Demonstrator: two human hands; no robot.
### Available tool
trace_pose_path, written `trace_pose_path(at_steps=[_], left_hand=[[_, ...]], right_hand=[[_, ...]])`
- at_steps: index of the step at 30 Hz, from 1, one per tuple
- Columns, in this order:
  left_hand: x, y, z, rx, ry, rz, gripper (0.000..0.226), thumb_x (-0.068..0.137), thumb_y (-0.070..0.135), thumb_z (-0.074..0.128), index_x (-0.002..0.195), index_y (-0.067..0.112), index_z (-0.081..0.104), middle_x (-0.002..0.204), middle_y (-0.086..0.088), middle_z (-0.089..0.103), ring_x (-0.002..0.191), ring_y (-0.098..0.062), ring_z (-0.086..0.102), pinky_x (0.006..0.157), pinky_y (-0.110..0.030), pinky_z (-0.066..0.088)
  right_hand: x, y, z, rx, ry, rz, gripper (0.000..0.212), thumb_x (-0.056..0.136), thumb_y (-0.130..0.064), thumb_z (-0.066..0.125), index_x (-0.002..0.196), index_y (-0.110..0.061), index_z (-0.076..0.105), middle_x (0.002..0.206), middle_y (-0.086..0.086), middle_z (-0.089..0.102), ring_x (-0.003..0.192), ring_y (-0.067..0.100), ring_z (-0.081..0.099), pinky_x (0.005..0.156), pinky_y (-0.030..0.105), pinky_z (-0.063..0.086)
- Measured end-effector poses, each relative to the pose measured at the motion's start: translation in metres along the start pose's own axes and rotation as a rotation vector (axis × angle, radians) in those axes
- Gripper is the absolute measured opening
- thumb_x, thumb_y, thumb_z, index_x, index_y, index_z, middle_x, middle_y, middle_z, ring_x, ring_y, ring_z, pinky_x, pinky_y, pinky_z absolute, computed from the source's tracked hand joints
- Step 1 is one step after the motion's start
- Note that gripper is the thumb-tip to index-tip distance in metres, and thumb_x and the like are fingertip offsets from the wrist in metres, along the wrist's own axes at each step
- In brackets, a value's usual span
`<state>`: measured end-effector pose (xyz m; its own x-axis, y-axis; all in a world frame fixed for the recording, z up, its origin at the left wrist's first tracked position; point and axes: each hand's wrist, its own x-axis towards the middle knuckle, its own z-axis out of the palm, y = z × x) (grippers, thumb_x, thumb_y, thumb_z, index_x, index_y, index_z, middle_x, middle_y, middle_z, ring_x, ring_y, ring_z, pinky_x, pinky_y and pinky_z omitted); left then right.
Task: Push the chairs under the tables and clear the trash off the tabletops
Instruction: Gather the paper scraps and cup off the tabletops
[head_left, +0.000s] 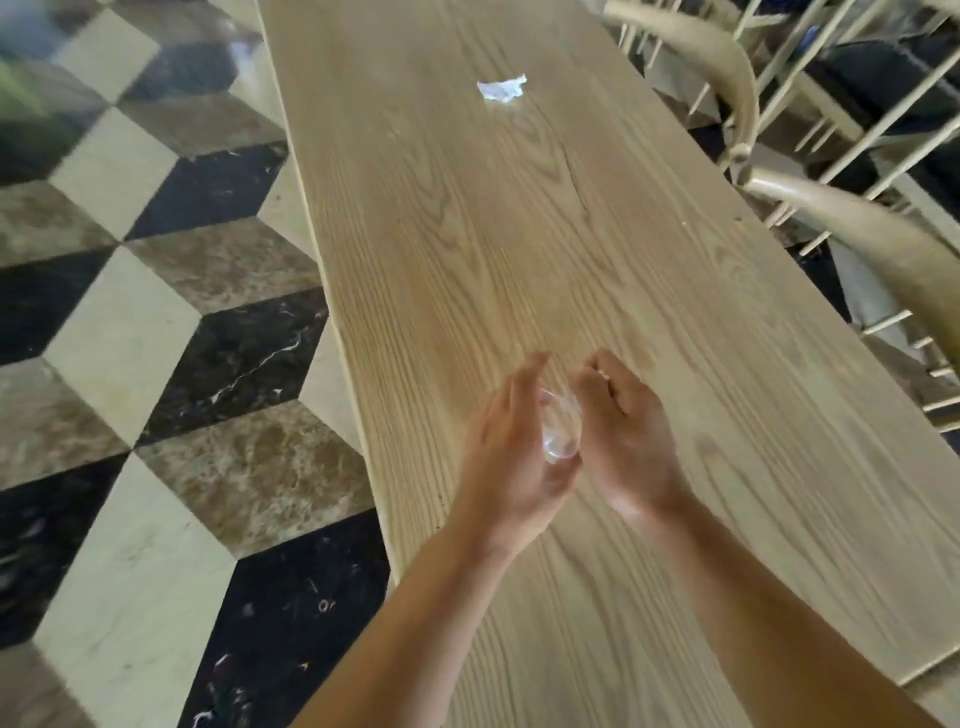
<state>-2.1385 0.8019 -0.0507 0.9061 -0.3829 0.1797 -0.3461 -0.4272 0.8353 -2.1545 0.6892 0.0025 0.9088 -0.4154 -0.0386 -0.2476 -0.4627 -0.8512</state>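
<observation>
A long light wooden table (545, 234) runs away from me. Over its near part my left hand (511, 457) and my right hand (623, 436) face each other, palms cupped around a small crumpled clear wrapper (560, 434) pressed between them. The wrapper is mostly hidden by my fingers. A crumpled white scrap of paper (501, 89) lies farther along the tabletop, well beyond both hands.
Pale wooden chairs (852, 218) with curved backrests stand along the table's right side, their backs close to its edge. To the left lies a floor of cream, brown and black cube-pattern tiles (156, 338).
</observation>
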Motion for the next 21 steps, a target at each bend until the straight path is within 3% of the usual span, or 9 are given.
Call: trace_pose_path(at_steps=[3,5,8,11,13,16,19,21], left_hand=[[-0.028,0.018,-0.005,-0.039,-0.011,0.038,0.099,0.081,0.021,0.086,0.157,0.011,0.024,0.135,-0.002,0.062,0.123,-0.014,0.06,0.103,-0.037,0.051],[-0.054,0.039,-0.008,-0.042,-0.008,0.066,0.099,0.081,0.02,0.086,0.157,0.015,0.023,0.135,0.0,0.061,0.124,-0.014,0.059,0.106,-0.035,0.049],[-0.104,0.073,-0.008,-0.041,-0.065,0.109,0.098,0.08,0.015,0.083,0.157,0.017,0.023,0.138,-0.001,0.059,0.123,-0.019,0.058,0.105,-0.04,0.048],[-0.157,0.096,-0.016,-0.087,-0.115,0.096,0.093,0.083,0.015,0.08,0.157,0.017,0.023,0.138,-0.005,0.059,0.122,-0.024,0.059,0.105,-0.043,0.047],[-0.19,0.109,-0.029,-0.091,-0.109,0.095,0.093,0.083,0.017,0.082,0.156,0.017,0.025,0.134,-0.007,0.061,0.119,-0.025,0.06,0.103,-0.043,0.049],[-0.225,0.12,-0.045,-0.07,-0.063,0.035,0.091,0.082,0.017,0.082,0.156,0.015,0.028,0.124,-0.007,0.064,0.114,-0.023,0.062,0.101,-0.041,0.051],[-0.263,0.129,-0.073,-0.053,-0.043,-0.029,0.093,0.083,0.017,0.082,0.158,0.017,0.028,0.125,-0.002,0.064,0.118,-0.016,0.06,0.105,-0.035,0.05],[-0.281,0.128,-0.095,-0.054,-0.054,-0.056,0.09,0.086,0.018,0.081,0.158,0.017,0.028,0.133,-0.001,0.062,0.126,-0.014,0.056,0.11,-0.032,0.047]], right_hand=[[-0.037,-0.014,-0.009,-0.139,-0.192,-0.039,0.014,0.099,-0.017,0.055,0.096,-0.031,0.058,0.104,-0.014,0.058,0.096,-0.004,0.058,0.077,0.008,0.044],[-0.07,-0.02,-0.029,-0.206,-0.239,-0.052,0.023,0.095,-0.018,0.065,0.114,-0.028,0.058,0.114,-0.013,0.059,0.108,-0.006,0.056,0.088,0.006,0.042],[-0.12,-0.032,-0.069,-0.269,-0.273,-0.044,0.047,0.079,-0.024,0.085,0.116,-0.028,0.057,0.11,-0.016,0.065,0.108,-0.01,0.056,0.085,0.002,0.039],[-0.171,-0.049,-0.092,-0.372,-0.339,-0.012,0.046,0.073,-0.037,0.088,0.104,-0.041,0.055,0.106,-0.021,0.065,0.104,-0.017,0.053,0.079,0.0,0.037],[-0.208,-0.056,-0.094,-0.413,-0.346,-0.037,0.029,0.08,-0.045,0.078,0.096,-0.043,0.055,0.103,-0.017,0.062,0.098,-0.015,0.055,0.075,0.003,0.038],[-0.25,-0.067,-0.085,-0.403,-0.379,-0.046,0.005,0.096,-0.029,0.062,0.095,-0.034,0.061,0.104,-0.011,0.056,0.092,-0.005,0.058,0.075,0.005,0.041],[-0.292,-0.082,-0.069,-0.374,-0.412,-0.054,0.013,0.099,-0.02,0.053,0.098,-0.028,0.063,0.104,-0.014,0.053,0.092,-0.004,0.058,0.075,0.004,0.041],[-0.313,-0.093,-0.056,-0.351,-0.433,-0.079,0.013,0.101,-0.022,0.054,0.107,-0.033,0.056,0.106,-0.021,0.05,0.096,-0.008,0.055,0.072,0.003,0.042]])
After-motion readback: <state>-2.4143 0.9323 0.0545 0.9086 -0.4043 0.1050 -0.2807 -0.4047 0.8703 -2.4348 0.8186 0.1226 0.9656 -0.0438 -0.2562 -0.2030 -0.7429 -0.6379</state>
